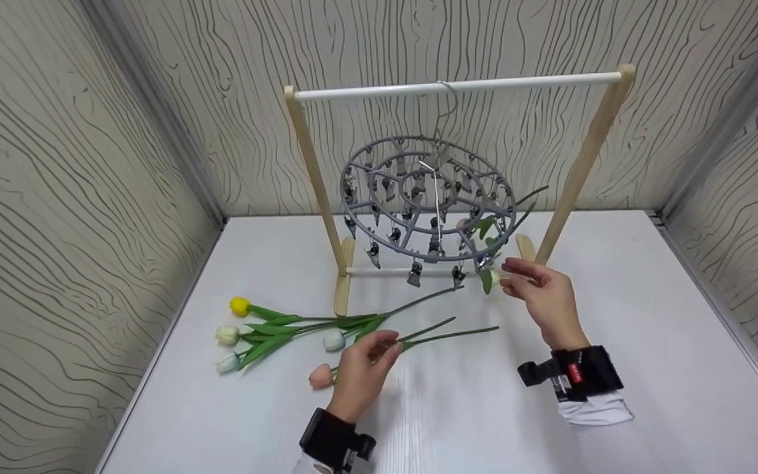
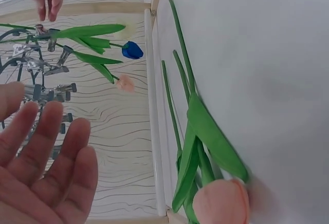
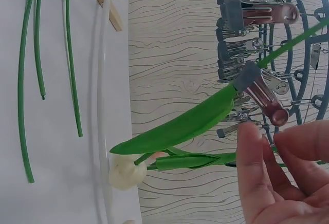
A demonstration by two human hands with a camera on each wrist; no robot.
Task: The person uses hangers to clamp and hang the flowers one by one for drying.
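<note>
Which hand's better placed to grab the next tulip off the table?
Left. The left hand hovers open right over the pink tulip and the stems on the table. The right hand is up by the clip hanger, beside a hung tulip.

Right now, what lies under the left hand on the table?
Under the left hand lie green tulip stems and a pink tulip on the white table. Its fingers cover part of the stems, so contact is unclear.

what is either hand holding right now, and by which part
Nothing is gripped. The left hand hovers open over the pink artificial tulip; the right hand is open beside the white tulip clipped on the grey round peg hanger.
</note>
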